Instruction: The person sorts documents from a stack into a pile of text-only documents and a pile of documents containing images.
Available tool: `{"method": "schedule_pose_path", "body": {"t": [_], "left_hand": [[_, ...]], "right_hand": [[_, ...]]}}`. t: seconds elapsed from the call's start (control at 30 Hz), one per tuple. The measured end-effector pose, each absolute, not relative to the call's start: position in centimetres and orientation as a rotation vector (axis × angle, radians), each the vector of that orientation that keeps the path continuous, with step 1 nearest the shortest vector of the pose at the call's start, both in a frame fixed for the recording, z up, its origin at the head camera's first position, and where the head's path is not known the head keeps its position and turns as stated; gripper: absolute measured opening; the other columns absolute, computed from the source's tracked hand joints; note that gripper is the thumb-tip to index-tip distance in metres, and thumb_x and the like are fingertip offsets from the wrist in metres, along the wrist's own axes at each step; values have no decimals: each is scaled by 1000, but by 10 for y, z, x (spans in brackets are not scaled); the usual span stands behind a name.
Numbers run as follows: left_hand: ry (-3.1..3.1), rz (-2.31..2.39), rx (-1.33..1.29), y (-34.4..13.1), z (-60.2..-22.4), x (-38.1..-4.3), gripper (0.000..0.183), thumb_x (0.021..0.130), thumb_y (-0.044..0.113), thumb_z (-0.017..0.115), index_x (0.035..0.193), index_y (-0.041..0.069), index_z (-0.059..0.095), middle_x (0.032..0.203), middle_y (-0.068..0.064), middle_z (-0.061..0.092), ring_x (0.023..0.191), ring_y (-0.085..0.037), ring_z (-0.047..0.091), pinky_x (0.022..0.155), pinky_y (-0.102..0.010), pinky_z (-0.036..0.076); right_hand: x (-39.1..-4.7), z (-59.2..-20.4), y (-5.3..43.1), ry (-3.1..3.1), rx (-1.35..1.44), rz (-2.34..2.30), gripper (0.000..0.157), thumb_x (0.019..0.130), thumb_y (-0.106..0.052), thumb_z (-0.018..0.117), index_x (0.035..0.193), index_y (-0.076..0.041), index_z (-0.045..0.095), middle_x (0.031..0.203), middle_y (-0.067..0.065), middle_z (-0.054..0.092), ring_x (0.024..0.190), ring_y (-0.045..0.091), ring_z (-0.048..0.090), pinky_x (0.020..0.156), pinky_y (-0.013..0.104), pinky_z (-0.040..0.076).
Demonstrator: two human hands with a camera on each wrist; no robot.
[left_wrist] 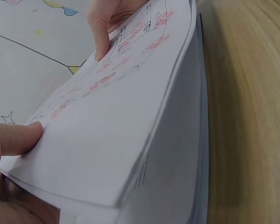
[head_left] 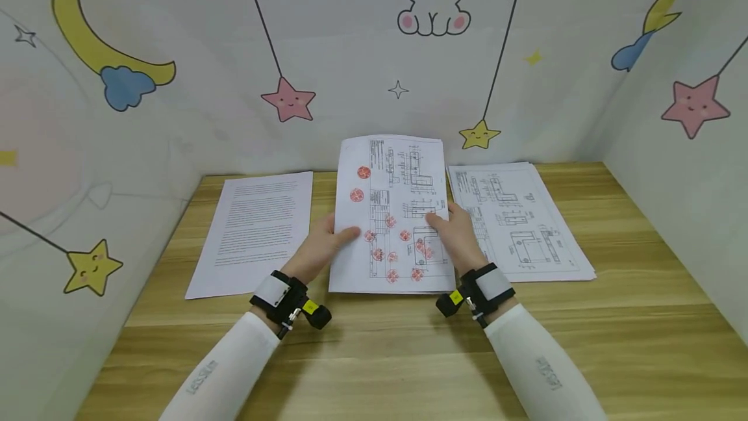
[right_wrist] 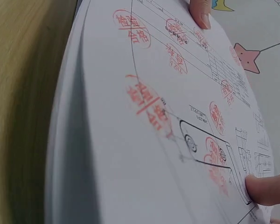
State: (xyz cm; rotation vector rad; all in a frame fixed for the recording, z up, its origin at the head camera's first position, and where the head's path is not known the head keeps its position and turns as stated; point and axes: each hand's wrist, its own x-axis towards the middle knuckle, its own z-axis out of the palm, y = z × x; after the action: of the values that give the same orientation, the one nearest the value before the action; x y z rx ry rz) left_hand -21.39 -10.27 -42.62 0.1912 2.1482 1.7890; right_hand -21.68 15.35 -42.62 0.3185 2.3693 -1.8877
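Both hands hold a few sheets of paper at the middle of the table. The top sheet bears a technical drawing and several round red stamps. My left hand pinches the left edge, its thumb on top and the other fingers underneath. On the right edge, my right hand grips likewise, with its thumb over the drawing. The held sheets bow up, apart from more paper beneath them in the left wrist view. How many sheets are held cannot be told.
To the left lies a sheet of printed text on the wooden table. A stack of drawing sheets, without visible red stamps, lies to the right. Behind the table hangs a white patterned cloth, with further cloth at both sides.
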Motion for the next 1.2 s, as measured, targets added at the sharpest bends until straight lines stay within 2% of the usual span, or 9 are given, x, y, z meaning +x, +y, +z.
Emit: {"method": "schedule_pose_path", "body": {"t": [0.27, 0.53, 0.93, 1.2], "left_hand": [[2150, 1775, 103, -77, -438, -215, 34, 93, 23, 55, 127, 19, 50, 107, -9, 68, 90, -21, 68, 72, -36, 57], [2055, 1810, 77, -49, -450, -210, 36, 93, 21, 55, 129, 20, 48, 111, -6, 67, 94, -19, 67, 75, -33, 54], [2032, 1751, 212, 4, -459, -200, 44, 91, 14, 57, 132, 21, 44, 113, -3, 66, 96, -15, 65, 84, -36, 52], [2004, 1771, 179, 27, -460, -194, 46, 89, 8, 58, 133, 10, 45, 105, -14, 70, 86, -18, 68, 69, -29, 55]], "right_hand": [[-215, -426, 178, 2458, 304, -1818, 38, 95, -27, 49, 128, -7, 46, 106, 15, 63, 80, 20, 65, 63, 29, 53], [-214, -425, 200, 2526, 317, -1745, 40, 96, -26, 46, 131, -6, 44, 108, 17, 62, 80, 20, 64, 63, 29, 54], [-219, -433, 256, 2684, 433, -1575, 44, 97, -29, 44, 134, -4, 42, 109, 18, 59, 79, 18, 60, 59, 26, 51], [-225, -435, 288, 2711, 531, -1486, 55, 97, -31, 43, 143, -4, 31, 120, 20, 53, 90, 23, 57, 55, 21, 46]]}}
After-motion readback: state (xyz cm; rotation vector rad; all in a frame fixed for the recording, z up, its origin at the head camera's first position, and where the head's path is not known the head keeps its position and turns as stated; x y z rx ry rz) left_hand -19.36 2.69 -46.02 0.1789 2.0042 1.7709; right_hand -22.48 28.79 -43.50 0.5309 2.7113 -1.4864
